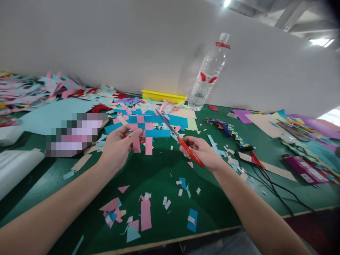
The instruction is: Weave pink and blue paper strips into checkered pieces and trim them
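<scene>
Between the thumb and fingers of my left hand (120, 143) is a small piece of woven paper strips (148, 132), pink crossing blue. Its pink ends hang down and a blue end sticks out to the right. My right hand (200, 150) is closed round the red handles of a pair of scissors (186, 143), blades pointing up and to the left. The blades pass near the right end of the blue strip; whether they touch it I cannot tell. Loose paper scraps (145, 214) in pink, blue and white lie on the green table below both hands.
A clear plastic bottle (207, 76) stands at the back by the grey partition, beside a yellow tray (164, 96). Paper strips (16, 92) are heaped at the back left. Black cables (271, 182), a purple box (305, 170) and coloured sheets (262, 124) lie on the right.
</scene>
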`<state>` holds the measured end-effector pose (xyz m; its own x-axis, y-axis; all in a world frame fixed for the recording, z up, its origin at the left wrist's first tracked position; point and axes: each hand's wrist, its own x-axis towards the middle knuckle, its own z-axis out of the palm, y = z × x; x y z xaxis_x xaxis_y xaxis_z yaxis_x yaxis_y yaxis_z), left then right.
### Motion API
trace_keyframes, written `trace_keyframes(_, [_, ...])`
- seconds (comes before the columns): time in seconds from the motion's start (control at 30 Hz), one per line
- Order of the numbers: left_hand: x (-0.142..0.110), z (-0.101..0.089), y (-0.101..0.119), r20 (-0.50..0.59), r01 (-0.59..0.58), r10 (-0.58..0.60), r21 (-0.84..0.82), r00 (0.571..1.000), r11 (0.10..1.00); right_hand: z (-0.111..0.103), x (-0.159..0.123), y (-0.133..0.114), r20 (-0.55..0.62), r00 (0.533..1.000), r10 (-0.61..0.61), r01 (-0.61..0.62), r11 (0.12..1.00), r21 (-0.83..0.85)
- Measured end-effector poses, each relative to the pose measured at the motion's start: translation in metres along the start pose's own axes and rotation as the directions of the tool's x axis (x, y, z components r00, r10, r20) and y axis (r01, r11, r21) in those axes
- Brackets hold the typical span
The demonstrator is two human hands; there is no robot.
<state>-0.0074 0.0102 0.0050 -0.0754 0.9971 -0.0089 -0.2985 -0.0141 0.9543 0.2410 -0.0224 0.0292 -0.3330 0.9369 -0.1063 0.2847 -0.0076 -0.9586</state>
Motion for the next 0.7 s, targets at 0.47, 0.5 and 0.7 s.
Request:
trace_keyframes(0.47, [0.008, -0.003, 0.004, -0.181, -0.178, 0.143, -0.197, 0.973, 0.964, -0.005, -0.008, -0.007, 0.078, 0.993, 0.086, -0.076, 0.99, -0.117])
trace_keyframes(0.5, [0.009, -0.003, 0.004, -0.194, -0.179, 0.138, -0.214, 0.971, 0.96, -0.005, -0.009, -0.009, 0.09, 0.992, 0.092, -0.081, 0.989, -0.122])
trace_keyframes(0.7, [0.011, -0.004, 0.002, -0.192, -0.157, 0.101, -0.303, 0.976, 0.94, -0.006, -0.009, -0.008, 0.121, 0.99, 0.075, -0.056, 0.987, -0.153])
